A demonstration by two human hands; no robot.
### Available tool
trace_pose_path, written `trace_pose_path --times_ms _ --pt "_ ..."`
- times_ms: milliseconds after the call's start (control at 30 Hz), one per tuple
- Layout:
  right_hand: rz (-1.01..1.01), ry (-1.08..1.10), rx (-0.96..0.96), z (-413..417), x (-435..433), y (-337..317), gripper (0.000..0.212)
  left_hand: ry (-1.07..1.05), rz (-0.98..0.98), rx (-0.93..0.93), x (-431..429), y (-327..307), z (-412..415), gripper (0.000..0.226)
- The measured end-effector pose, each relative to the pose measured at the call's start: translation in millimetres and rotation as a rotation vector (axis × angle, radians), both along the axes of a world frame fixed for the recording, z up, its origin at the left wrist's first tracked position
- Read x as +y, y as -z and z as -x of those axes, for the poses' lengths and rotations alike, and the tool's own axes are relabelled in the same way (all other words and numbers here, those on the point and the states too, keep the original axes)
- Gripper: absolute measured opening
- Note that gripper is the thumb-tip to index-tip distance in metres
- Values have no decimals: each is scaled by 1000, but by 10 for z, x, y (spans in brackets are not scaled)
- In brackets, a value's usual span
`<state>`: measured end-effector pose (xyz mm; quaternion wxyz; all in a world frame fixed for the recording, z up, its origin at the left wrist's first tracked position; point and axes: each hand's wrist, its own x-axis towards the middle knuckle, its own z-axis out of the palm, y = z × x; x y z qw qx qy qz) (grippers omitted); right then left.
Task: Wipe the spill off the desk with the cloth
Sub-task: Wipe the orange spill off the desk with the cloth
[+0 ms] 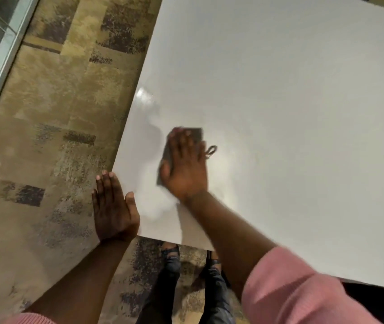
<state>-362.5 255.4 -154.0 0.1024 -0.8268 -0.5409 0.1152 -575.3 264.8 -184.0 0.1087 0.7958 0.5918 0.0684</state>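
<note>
your right hand (185, 167) lay flat and spread on the dark grey cloth (181, 148), pressing it onto the white desk (291, 113) near the desk's left front corner. the cloth sat almost wholly under your palm and fingers, with only its far corner and left edge showing, and a small loop (211, 152) poking out on the right. your left hand (112, 206) was open with the fingers held together, resting along the desk's left edge, thumb just on the top.

judging by the surface, you were mid-wipe. a wet sheen (145, 97) showed beyond the cloth toward the left edge, and a pale smear (158, 206) lay between the cloth and the front edge. so those two patches probably remained to be gone over.

the hand and cloth were blurred, so how the cloth was folded could not be told. where the wet film ended was hard to make out against the glossy white top and its glare. the desk's right and far parts ran out of view, so any spill there could not be judged.
</note>
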Motion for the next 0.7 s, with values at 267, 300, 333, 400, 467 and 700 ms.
trace_pose_path --times_ms 267,300,333,400,467,700 --pt "90 -22 11 -588 -940 15 75 7 -23 -9 -5 0 -4 66" --pt "98 64 -10 -805 -823 -19 74 1 -28 -7 -8 -9 -23 66" --pt "97 137 -22 -952 -632 -46 75 -4 -31 -4 1 -11 -30 66" --pt "76 235 -23 -1020 -148 -76 76 -4 -34 1 2 -21 -29 67" --pt "72 214 -11 -866 386 -73 78 4 -26 10 8 -36 -22 68" --pt "-29 -328 -5 333 679 13 74 14 -41 -28 0 -52 0 63"
